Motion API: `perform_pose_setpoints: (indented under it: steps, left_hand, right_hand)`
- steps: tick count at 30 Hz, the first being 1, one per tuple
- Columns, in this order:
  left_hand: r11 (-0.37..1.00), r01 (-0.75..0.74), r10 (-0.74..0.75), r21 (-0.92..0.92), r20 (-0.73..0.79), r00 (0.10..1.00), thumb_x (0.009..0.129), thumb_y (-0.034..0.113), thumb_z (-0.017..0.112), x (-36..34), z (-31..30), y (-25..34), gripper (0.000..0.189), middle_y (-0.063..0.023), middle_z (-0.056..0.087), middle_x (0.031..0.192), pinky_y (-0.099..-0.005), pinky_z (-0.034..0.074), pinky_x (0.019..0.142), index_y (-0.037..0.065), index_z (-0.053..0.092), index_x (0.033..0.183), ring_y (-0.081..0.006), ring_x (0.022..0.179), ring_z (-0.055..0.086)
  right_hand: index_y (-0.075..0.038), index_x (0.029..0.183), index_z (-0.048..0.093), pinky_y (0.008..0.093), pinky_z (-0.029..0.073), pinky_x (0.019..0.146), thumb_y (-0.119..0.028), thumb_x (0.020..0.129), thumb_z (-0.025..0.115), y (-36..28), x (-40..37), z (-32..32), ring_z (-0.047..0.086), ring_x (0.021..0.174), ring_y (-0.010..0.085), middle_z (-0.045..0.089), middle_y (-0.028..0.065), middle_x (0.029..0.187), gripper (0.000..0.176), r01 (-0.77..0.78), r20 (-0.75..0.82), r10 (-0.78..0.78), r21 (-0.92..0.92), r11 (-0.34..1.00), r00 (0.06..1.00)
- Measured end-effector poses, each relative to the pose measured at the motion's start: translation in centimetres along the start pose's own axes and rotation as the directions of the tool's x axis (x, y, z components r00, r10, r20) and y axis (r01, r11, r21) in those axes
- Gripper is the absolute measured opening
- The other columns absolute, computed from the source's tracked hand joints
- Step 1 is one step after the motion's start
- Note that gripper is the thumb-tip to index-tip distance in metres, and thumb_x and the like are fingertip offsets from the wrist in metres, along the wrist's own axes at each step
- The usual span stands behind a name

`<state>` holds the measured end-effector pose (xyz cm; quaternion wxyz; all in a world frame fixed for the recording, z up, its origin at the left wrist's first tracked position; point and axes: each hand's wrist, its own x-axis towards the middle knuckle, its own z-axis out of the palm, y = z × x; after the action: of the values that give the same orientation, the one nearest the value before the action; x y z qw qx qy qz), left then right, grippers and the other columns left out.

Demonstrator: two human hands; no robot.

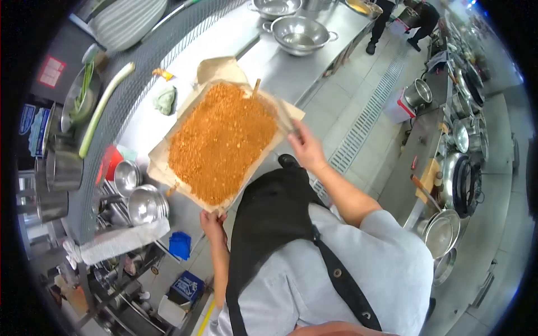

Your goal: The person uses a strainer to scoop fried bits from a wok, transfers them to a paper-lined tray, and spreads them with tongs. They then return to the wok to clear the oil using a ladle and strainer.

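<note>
Two bare hands worked at a broad layer of orange crumbs (pixel 218 143), which lay on brown paper (pixel 221 70) over the near part of the desk (pixel 193 45). The left hand (pixel 213 225) had its fingers curled tightly around the paper's near corner, with little or no gap left. The right hand (pixel 305 147) had its fingers closed around a metal tool (pixel 287 119), too blurred to name, at the right edge of the crumbs.

The near corner seemed to jut past the desk's edge, and whether anything stiff lay beneath could not be told. If the left fingers slipped or lifted unevenly, the paper could probably have sagged and tipped crumbs onto the floor (pixel 330 106). A hard sideways push with the tool might have torn the paper or driven crumbs over its rim. A careless swing leftward could have knocked the steel bowls (pixel 147 206) or caught the crumpled green thing (pixel 164 101) just beside the paper.
</note>
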<state>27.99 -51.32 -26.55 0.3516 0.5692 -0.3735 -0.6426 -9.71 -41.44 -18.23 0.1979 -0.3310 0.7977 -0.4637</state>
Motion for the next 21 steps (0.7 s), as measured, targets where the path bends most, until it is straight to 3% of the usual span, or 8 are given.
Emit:
perform_pose_setpoints:
  steps: [1,3,7,9,15,18,19,21]
  left_hand:
    - [1.000,-0.013,0.013,-0.009,0.005,1.000,0.094,0.005,0.057,-0.1,0.5,-0.3,0.020,-0.0061,0.063,0.106,-0.0319,0.058,0.070,0.006,0.056,0.114,-0.0160,0.084,0.064]
    - [0.998,0.006,-0.011,-0.057,-0.082,0.997,0.094,0.008,0.058,-0.7,0.8,-1.1,0.026,-0.0061,0.063,0.110,-0.0303,0.057,0.071,0.007,0.057,0.119,-0.0160,0.086,0.064]
    - [0.995,0.018,-0.045,-0.099,-0.275,0.960,0.097,0.027,0.057,-1.4,3.5,-1.4,0.031,-0.0051,0.064,0.118,-0.0379,0.053,0.083,0.010,0.058,0.124,-0.0193,0.105,0.062]
    - [0.986,-0.034,-0.053,-0.163,-0.498,0.865,0.099,0.033,0.052,0.0,3.0,-5.1,0.038,-0.0058,0.064,0.126,-0.0404,0.051,0.087,0.009,0.058,0.128,-0.0228,0.114,0.061]
    - [0.906,-0.050,-0.231,-0.421,-0.588,0.775,0.103,0.033,0.045,0.7,5.5,-6.6,0.045,-0.0119,0.061,0.136,-0.0447,0.052,0.101,0.004,0.055,0.136,-0.0292,0.123,0.059]
    - [0.878,-0.114,-0.229,-0.465,-0.617,0.753,0.105,0.031,0.042,0.0,6.2,-7.3,0.044,-0.0141,0.061,0.136,-0.0467,0.050,0.106,0.003,0.054,0.137,-0.0301,0.125,0.059]
    - [0.870,-0.117,-0.269,-0.479,-0.661,0.701,0.106,0.030,0.043,0.0,8.0,-6.3,0.044,-0.0147,0.060,0.137,-0.0455,0.051,0.106,0.002,0.054,0.138,-0.0300,0.125,0.059]
    - [0.852,-0.135,-0.286,-0.506,-0.665,0.690,0.106,0.029,0.045,-0.5,9.3,-6.1,0.043,-0.0151,0.060,0.138,-0.0443,0.053,0.104,0.002,0.053,0.139,-0.0297,0.123,0.060]
  right_hand:
    - [-0.008,0.145,0.051,0.0380,0.054,0.089,-0.028,0.099,0.065,-0.1,3.5,-2.5,0.069,0.104,0.0286,0.071,0.0183,0.117,0.051,-0.075,-0.046,0.076,0.037,0.997,0.996]
    - [-0.003,0.137,0.058,0.0373,0.053,0.087,-0.028,0.096,0.068,3.0,11.8,-6.3,0.069,0.099,0.0270,0.071,0.0195,0.111,0.049,0.104,-0.337,-0.102,-0.012,0.995,0.936]
    - [0.000,0.128,0.064,0.0396,0.054,0.083,-0.029,0.089,0.072,5.1,30.8,-15.9,0.070,0.092,0.0282,0.072,0.0191,0.103,0.049,0.141,-0.564,-0.207,-0.157,0.977,0.800]
    - [-0.001,0.127,0.065,0.0405,0.054,0.083,-0.029,0.087,0.073,5.3,40.7,-19.8,0.070,0.090,0.0309,0.073,0.0179,0.097,0.049,0.089,-0.547,-0.152,-0.140,0.986,0.824]
    - [-0.006,0.113,0.075,0.0450,0.054,0.095,-0.038,0.082,0.066,9.3,67.5,-25.2,0.069,0.108,0.0398,0.073,0.0234,0.110,0.045,-0.015,-0.393,-0.181,-0.448,0.894,0.902]
    - [-0.005,0.103,0.078,0.0438,0.054,0.091,-0.044,0.079,0.070,10.3,77.9,-26.9,0.072,0.100,0.0341,0.076,0.0179,0.100,0.046,0.000,-0.112,-0.109,-0.699,0.715,0.988]
    - [-0.004,0.103,0.077,0.0446,0.053,0.091,-0.048,0.080,0.071,10.8,78.2,-26.6,0.071,0.101,0.0355,0.076,0.0176,0.102,0.050,0.086,-0.278,-0.372,-0.688,0.721,0.886]
    - [-0.004,0.126,0.069,0.0483,0.054,0.096,-0.038,0.082,0.073,9.5,77.1,-27.2,0.066,0.113,0.0386,0.070,0.0227,0.119,0.056,0.259,-0.412,-0.507,-0.523,0.812,0.757]
